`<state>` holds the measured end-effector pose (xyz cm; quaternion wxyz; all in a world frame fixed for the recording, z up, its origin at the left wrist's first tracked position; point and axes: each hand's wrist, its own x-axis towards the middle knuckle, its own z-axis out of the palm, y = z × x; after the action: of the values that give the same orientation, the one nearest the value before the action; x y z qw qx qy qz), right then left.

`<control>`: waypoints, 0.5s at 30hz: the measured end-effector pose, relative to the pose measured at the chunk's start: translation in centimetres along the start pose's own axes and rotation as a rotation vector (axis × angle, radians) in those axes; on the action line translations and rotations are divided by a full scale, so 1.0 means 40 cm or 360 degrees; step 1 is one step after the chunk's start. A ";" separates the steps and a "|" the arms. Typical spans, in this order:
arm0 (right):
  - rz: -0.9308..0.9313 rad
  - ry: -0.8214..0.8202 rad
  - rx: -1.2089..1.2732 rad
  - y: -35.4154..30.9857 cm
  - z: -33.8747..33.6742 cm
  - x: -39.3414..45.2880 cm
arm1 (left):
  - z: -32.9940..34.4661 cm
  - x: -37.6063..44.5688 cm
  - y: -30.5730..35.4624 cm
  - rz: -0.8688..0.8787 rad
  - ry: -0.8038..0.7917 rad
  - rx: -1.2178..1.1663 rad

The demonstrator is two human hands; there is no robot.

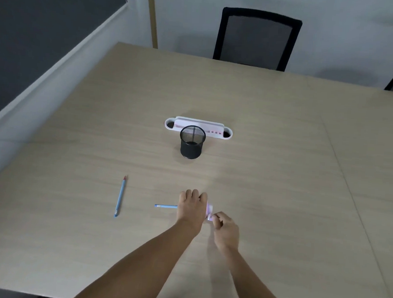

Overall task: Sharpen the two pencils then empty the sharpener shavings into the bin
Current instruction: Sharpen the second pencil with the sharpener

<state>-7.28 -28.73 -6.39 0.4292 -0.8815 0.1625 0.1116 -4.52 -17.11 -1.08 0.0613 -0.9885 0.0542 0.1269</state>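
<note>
Both hands are working close together near the front of the surface [271, 153], and this looks like the sharpening step. The left hand [190, 208] is curled down over a blue pencil [165, 206], its grip closed around the shaft, so only the eraser end is sticking out to the left. Holding it low and level like that is probably keeping the pencil steady while the other end goes into the sharpener.

The right hand [226, 230] is pinching a small pink sharpener [210, 212] between thumb and fingertips; the grip is tight and narrow, and the sharpener is sitting right against the left hand's knuckles. The pencil's tip is hidden behind the left hand, so I cannot tell whether it is actually seated in the sharpener.

Off to the left, well apart from the hands, the second blue pencil [120, 196] is lying flat on the surface, its reddish tip pointing away from the person and its eraser end nearer. It is lying out of the way, waiting within easy reach. Whether that tip is already sharp is too small to judge.

Further back, in the middle of the surface, a black mesh bin [192, 142] is standing upright and open at the top, ready for the shavings. Just behind it sits a white desk organiser [229, 135]. A black chair [257, 37] is standing beyond the far edge.
</note>
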 end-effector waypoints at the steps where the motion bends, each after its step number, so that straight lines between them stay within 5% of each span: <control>1: -0.0015 -0.0056 -0.0038 -0.005 -0.014 -0.001 | -0.001 -0.001 -0.002 0.0006 -0.0019 -0.0011; 8: -0.0426 -0.0324 -0.0190 -0.074 -0.084 -0.005 | -0.040 -0.012 -0.087 0.0168 -0.0201 -0.0724; 15: -0.0650 -0.0462 -0.0713 -0.181 -0.039 -0.016 | -0.003 -0.029 -0.161 0.0065 -0.0407 -0.0567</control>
<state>-5.04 -25.65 -0.03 0.2570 -0.9431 -0.1089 0.1807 -4.82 -10.65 0.02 -0.1104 -0.9583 0.0428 0.2599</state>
